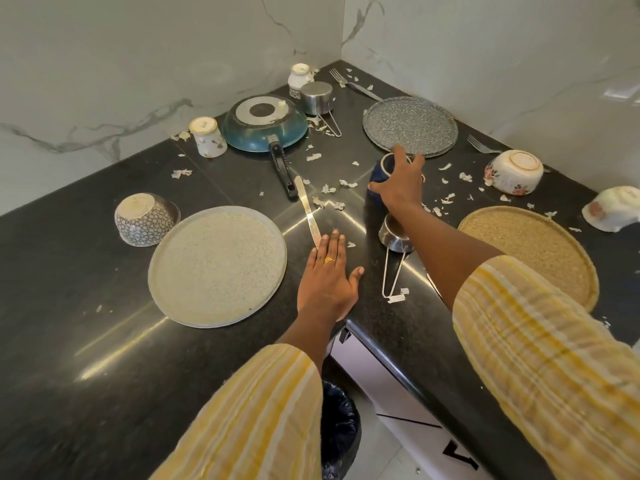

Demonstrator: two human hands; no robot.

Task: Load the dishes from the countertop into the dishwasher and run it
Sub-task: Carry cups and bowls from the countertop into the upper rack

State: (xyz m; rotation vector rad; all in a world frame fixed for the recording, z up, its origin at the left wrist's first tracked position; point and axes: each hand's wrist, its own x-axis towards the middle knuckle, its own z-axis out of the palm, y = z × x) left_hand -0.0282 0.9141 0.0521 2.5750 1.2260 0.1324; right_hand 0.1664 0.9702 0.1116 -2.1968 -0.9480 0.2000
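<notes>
My right hand (401, 181) curls over a dark blue mug (377, 174) standing in the middle of the black corner countertop (104, 341), fingers round its rim. My left hand (329, 278) lies flat and open on the counter, fingertips touching the handle end of a butter knife (306, 211). Around them sit a pale speckled plate (218, 266), a grey plate (410, 126), a tan plate (530, 251), an upturned blue frying pan (265, 124), a patterned bowl (143, 218) and two floral bowls (514, 171).
Two steel cups with wire handles (317, 98), (394, 233), two upturned white cups (207, 136), (299, 79) and two forks (353, 84), (483, 147) lie about. Food scraps litter the counter. A black-lined bin (339, 431) stands below the counter edge, beside white cabinet fronts.
</notes>
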